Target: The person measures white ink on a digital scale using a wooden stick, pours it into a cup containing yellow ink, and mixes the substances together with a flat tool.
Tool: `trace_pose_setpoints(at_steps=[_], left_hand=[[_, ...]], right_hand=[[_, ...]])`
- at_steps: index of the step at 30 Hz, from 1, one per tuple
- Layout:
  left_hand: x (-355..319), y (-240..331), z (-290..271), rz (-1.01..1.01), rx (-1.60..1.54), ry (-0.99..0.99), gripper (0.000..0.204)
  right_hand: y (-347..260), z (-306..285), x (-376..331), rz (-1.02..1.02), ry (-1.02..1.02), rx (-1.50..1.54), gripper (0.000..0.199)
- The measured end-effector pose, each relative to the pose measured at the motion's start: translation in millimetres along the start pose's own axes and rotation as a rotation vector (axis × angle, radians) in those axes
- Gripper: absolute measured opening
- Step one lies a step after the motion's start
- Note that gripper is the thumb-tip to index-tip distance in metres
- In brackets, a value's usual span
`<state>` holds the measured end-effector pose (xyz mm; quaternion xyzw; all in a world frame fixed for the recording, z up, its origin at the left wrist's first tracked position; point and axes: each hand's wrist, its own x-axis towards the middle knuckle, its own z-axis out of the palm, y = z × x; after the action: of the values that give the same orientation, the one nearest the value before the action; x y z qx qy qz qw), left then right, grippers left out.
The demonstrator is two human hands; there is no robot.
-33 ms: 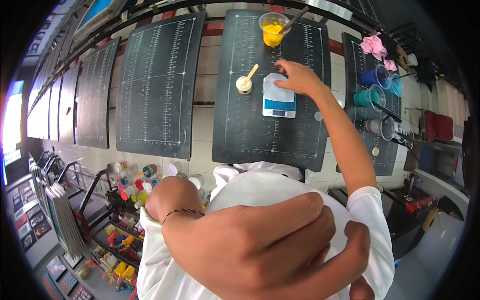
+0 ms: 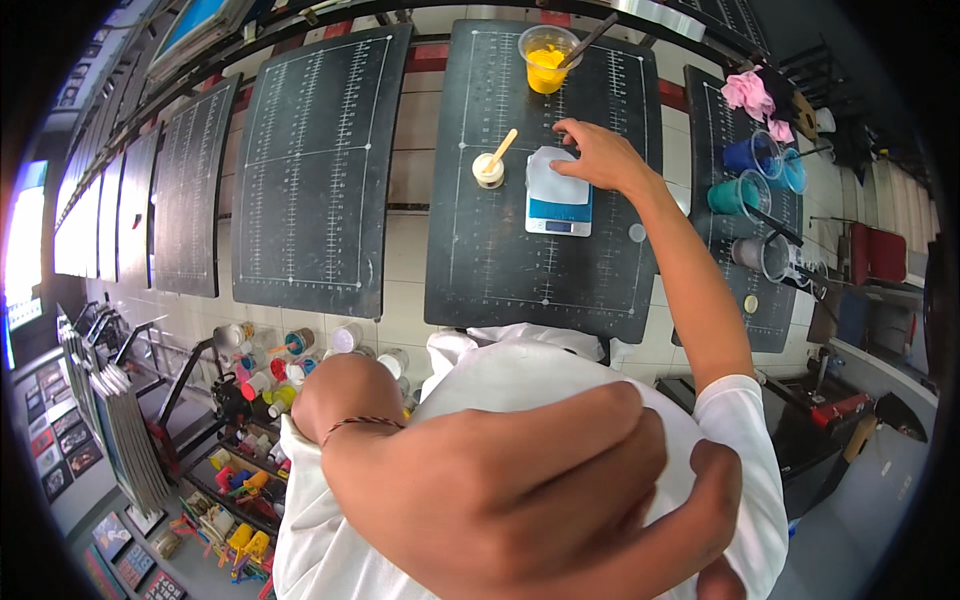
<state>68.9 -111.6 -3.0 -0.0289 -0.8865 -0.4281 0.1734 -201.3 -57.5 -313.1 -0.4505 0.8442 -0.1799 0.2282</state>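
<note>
My right hand (image 2: 605,160) reaches over a small digital scale (image 2: 560,228) with a blue band, on a black board (image 2: 500,265). A pale sheet (image 2: 550,182) lies on the scale; my thumb is at its upper right edge, the fingers apart. I cannot tell whether the thumb touches it. Left of the scale stands a small jar (image 2: 488,177) of cream-coloured stuff, a wooden stick (image 2: 503,148) leaning in it. Beyond is a clear cup of yellow paint (image 2: 546,70) with a dark stirrer. Close up, my left hand (image 2: 530,480) is curled before my chest, its palm hidden.
Another marked black board (image 2: 315,180) stands to the left, past a gap. On the right-hand board, cups of blue paint (image 2: 745,155) and green paint (image 2: 730,197) stand near crumpled pink cloth (image 2: 748,93). Paint tubs (image 2: 343,338) crowd the floor at lower left.
My right hand's fingers have shifted very slightly to the right. My left hand has barely moved, and the scale, sheet and jar stay in place.
</note>
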Motion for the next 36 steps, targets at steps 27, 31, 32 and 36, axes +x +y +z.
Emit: trace_pose_setpoints(at_steps=[27, 31, 32, 36], left_hand=[[-55.0, -356.8, 148.3, -0.613, 0.033, 0.193, 0.064], [-49.9, -352.5, 147.3, -0.624, 0.020, 0.190, 0.053], [-51.1, -353.5, 146.9, -0.614, 0.011, 0.200, 0.051], [-54.3, -348.8, 140.1, -0.606, -0.032, 0.267, 0.048]], right_hand=[[43.2, 5.8, -127.6, 0.403, 0.180, 0.545, 0.042], [48.2, 10.4, -130.6, 0.392, 0.175, 0.587, 0.042], [46.7, 9.6, -129.4, 0.385, 0.168, 0.607, 0.042], [26.1, 1.5, -115.6, 0.308, 0.110, 0.677, 0.043]])
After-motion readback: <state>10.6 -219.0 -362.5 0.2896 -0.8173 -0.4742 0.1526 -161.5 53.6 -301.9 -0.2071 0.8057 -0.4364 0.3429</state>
